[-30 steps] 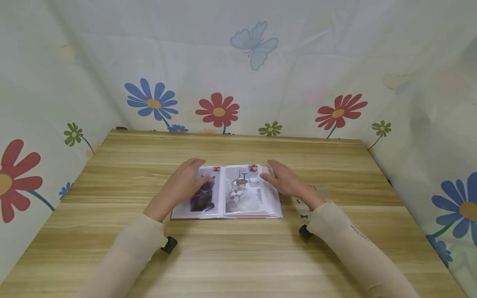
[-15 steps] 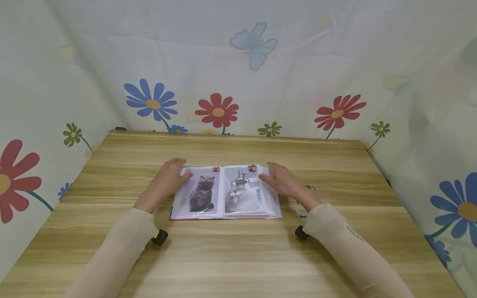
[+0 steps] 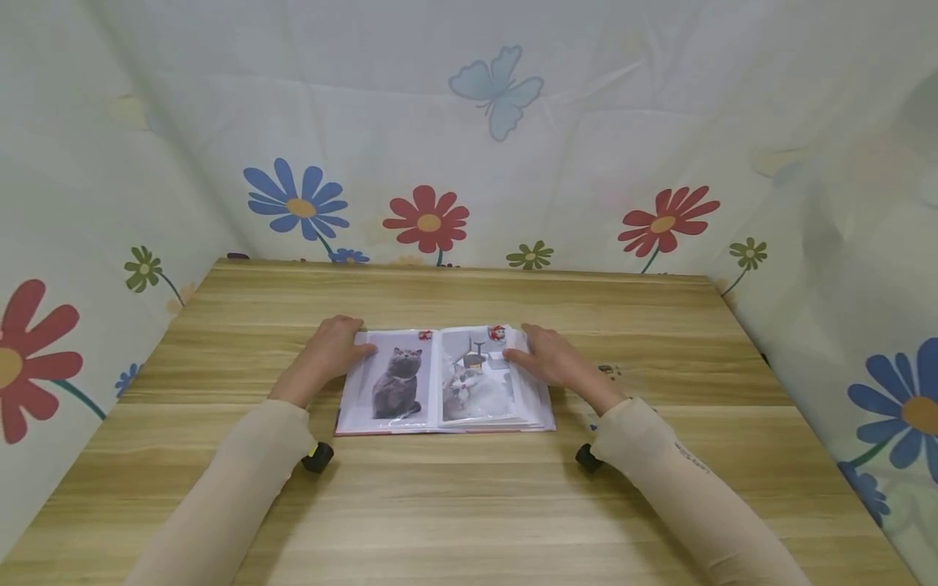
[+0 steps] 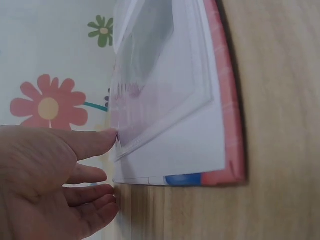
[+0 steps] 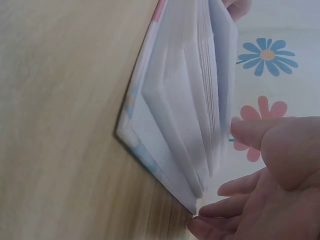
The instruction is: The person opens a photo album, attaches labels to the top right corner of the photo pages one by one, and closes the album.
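Note:
A photo album (image 3: 434, 391) lies spread on the wooden table, with a grey cat's photo on the left page and a pale cat's on the right. My left hand (image 3: 324, 356) is at its left edge; in the left wrist view the thumb tip (image 4: 107, 140) touches the clear page sleeve (image 4: 165, 112) while the other fingers lie loosely beside the cover. At the opposite edge is my right hand (image 3: 551, 360), its thumb extended over the right page. The right wrist view shows its fingers (image 5: 225, 207) right at the cover's corner, beside a thick fan of pages (image 5: 200, 90).
The wooden table (image 3: 469, 505) reaches back to a white curtain (image 3: 572, 155) printed with flowers and a butterfly. Small dark marks (image 3: 608, 370) show on the tabletop by the right wrist. A black wrist device (image 3: 318, 457) sits under the left cuff.
My left hand has drawn left from over the left page to the album's edge, uncovering the grey cat photo. The right hand has shifted only slightly.

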A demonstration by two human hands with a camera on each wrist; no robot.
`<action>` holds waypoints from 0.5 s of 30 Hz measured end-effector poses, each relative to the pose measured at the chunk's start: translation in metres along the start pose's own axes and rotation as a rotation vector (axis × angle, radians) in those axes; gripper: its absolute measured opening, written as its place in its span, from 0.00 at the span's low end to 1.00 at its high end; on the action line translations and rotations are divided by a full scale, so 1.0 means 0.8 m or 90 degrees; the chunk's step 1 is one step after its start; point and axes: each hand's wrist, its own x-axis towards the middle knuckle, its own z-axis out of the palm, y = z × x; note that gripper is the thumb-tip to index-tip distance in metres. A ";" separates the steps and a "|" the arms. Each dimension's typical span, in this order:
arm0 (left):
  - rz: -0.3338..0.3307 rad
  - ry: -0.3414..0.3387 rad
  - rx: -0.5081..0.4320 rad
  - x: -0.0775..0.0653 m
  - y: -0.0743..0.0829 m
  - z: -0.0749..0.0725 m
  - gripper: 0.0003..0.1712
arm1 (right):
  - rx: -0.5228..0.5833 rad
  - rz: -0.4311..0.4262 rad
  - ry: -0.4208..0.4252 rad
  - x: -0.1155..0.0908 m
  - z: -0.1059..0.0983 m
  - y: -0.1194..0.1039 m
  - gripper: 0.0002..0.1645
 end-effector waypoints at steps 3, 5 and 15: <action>0.017 0.002 0.013 0.003 0.000 0.001 0.32 | -0.012 -0.006 -0.001 0.001 0.000 0.000 0.44; 0.020 0.000 0.015 0.003 0.000 0.001 0.32 | -0.021 -0.004 -0.003 0.002 0.000 0.000 0.45; -0.030 -0.030 -0.023 0.010 0.005 -0.003 0.31 | -0.072 0.003 -0.002 0.010 0.004 0.000 0.42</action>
